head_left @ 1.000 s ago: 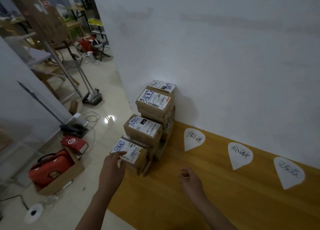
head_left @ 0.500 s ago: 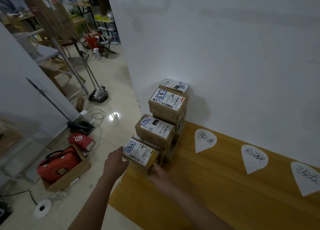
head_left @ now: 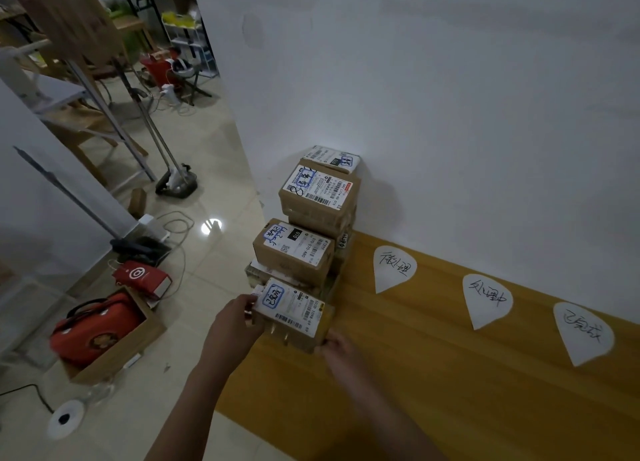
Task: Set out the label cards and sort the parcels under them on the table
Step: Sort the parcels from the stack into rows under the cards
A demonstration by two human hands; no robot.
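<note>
Three label cards [head_left: 487,299] lie flat in a row on the yellow worktop [head_left: 433,391], close to the white wall [head_left: 450,114]. So that part of the job looks done. No parcel lies under any card yet.

All the parcels I can see sit in one pile [head_left: 311,218] at the end of the worktop, at about 9 o'clock from the cards, right against the wall. Some boxes hide behind others, so I cannot count them all.

The sorting looks like it is only just starting. The front parcel [head_left: 292,310] is at 6 o'clock of the pile, and both hands are on it. The left hand [head_left: 235,325] grips its left side, with the fingers curled round the edge. The right hand [head_left: 341,348] holds its near right corner, with the fingers bent against the box. I cannot tell if the box is lifted or rests on the worktop.

The writing in the blue frame on this parcel looks much like the writing on the right-most card [head_left: 583,332], at about 3 o'clock from the parcel. My guess is that it belongs under that card. Every other box in the pile is yet to be read and put under its own card.
</note>
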